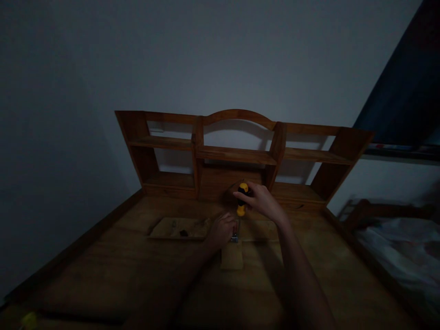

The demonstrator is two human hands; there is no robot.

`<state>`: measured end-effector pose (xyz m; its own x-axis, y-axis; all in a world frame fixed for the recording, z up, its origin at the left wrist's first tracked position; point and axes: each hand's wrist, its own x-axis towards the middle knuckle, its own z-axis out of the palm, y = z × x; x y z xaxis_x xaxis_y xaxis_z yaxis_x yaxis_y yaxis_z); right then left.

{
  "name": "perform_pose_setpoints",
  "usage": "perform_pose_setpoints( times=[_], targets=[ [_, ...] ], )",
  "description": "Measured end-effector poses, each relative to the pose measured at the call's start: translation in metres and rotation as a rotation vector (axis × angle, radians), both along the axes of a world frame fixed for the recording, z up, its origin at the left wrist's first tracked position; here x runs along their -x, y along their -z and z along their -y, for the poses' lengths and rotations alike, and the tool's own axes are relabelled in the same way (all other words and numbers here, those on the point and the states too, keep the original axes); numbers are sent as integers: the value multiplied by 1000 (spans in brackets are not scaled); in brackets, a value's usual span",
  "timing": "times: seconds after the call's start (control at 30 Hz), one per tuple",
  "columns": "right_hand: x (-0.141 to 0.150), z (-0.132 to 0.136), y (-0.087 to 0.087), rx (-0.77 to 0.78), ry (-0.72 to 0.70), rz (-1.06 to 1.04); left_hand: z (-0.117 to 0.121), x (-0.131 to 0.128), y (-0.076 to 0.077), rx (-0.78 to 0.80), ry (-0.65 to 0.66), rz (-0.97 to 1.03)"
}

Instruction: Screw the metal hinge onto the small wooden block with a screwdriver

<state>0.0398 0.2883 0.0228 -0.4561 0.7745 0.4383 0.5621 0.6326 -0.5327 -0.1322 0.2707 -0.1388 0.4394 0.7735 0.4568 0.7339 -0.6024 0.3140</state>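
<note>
My right hand [261, 199] grips a yellow-and-black screwdriver [242, 195] by its handle, which stands nearly upright with its shaft pointing down. Directly below lies a small silvery metal piece [235, 237] with some red on it; its exact kind is too dark to make out. Curled fingers of my left hand [222, 229] press at the left side of this metal piece and hold it. Beneath it a short light-brown board [232, 257] extends toward me. The screwdriver's tip is hard to see in the dim light.
On the wooden desk [137, 275], left of my hands, lies a brown tray-like piece [161, 229] with a small dark object [184, 233] on it. A flat light-brown strip [259, 230] is at the right. A wooden shelf unit [237, 156] stands behind, against the wall.
</note>
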Motion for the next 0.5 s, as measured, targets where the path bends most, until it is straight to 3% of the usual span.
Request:
perform_pose_setpoints(
  times=[0.17, 0.5],
  targets=[
    [-4, -3, -1, -31, -5, -17, 0, 1, 0, 50, 53, 29],
    [-5, -2, 0, -12, -23, -43, -6, 2, 12, 20, 12, 24]
  ],
)
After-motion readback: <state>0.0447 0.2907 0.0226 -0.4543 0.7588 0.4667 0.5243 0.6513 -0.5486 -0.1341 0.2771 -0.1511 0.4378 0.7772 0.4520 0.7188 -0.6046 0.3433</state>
